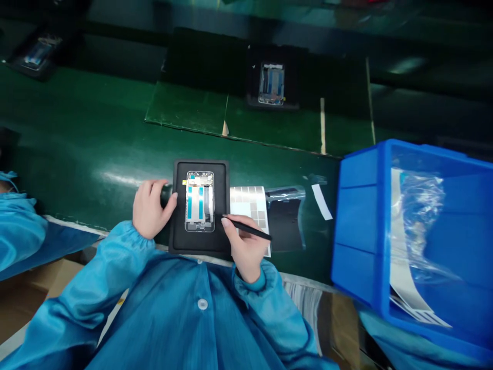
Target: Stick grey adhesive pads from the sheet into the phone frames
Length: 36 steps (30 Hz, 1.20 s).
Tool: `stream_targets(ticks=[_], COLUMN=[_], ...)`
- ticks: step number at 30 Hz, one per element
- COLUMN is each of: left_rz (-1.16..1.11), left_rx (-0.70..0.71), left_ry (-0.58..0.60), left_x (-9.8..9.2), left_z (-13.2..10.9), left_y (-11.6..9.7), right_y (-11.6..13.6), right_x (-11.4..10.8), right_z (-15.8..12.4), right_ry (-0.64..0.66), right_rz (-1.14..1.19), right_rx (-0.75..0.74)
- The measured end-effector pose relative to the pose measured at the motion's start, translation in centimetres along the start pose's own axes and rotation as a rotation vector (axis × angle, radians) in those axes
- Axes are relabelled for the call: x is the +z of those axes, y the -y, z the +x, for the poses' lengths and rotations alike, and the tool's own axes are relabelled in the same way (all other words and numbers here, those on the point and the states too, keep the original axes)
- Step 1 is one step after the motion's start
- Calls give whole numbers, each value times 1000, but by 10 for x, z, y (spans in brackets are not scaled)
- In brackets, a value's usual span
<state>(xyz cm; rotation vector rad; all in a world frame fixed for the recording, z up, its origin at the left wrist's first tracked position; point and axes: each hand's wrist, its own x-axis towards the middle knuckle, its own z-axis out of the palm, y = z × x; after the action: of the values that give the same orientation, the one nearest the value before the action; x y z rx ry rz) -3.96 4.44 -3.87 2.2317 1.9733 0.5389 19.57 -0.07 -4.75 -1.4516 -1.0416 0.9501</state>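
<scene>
A black tray (179, 241) lies on the green table in front of me. In it rests an opened phone (200, 201), its inner parts and blue strips showing, with a small yellow tab at its left edge. My left hand (151, 208) is at the tray's left side, fingers curved and apart from the thumb, which touches the tray's edge; a dark patch between them is unclear. Black tweezers (250, 229) are held in my right hand (246, 246), tip pointing left at the tray's right edge. Beneath that hand is a sheet of grey stickers (250, 195).
Right of the sticker sheet lie a dark sheet in clear plastic (285, 221) and a white strip (321, 201). A blue bin (356, 226) holds plastic film and white sheets. Farther back, another phone tray (254, 100) sits on a raised green board. A co-worker's blue sleeve (19, 226) shows at left.
</scene>
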Motion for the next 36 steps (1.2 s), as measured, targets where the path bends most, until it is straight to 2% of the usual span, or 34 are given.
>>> stream_targets(ticks=[2,4,7,9,11,16,18,19,21,23,24,26,28,30,33,36], left_rz=[49,83,110,118,147,395,511,570,623,538,416,131,46,-3,-76,-165], left_rx=[-112,-150,-227,-250,-261,-340,-361,-356,-307,-232,-189,-229,-249,-306,-408,-497], left_ry=[96,211,237,209,166,131,121,88,-10,-70,-22,119,150,144,121,92], left_x=[1,5,9,6,-5,-53,-70,-76,-77,-64,-52,-18,20,54,88,98], left_z=[-13,-20,-18,-13,-9,1,15,26,53,90,112,160,210,255,301,322], left_y=[-5,-14,-21,-12,13,111,132,133,112,66,38,-21,-74,-115,-152,-167], right_y=[-1,-3,-9,-13,-16,-18,-16,-16,-15,-16,-16,-15,-12,-9,-8,-12], right_x=[-9,-16,-21,-21,-21,-19,-20,-20,-22,-24,-24,-27,-31,-39,-57,-79], right_z=[-5,-9,-11,-9,-6,0,0,0,-2,-4,-5,-7,-9,-12,-17,-20], right_ry=[-16,6,32,25,15,35,32,27,14,8,9,11,14,16,-12,-93], right_rz=[5,3,-8,-13,-12,67,114,134,165,185,192,205,214,210,196,211], right_rx=[4,23,44,47,51,49,27,11,-31,-78,-98,-124,-132,-136,-111,-34])
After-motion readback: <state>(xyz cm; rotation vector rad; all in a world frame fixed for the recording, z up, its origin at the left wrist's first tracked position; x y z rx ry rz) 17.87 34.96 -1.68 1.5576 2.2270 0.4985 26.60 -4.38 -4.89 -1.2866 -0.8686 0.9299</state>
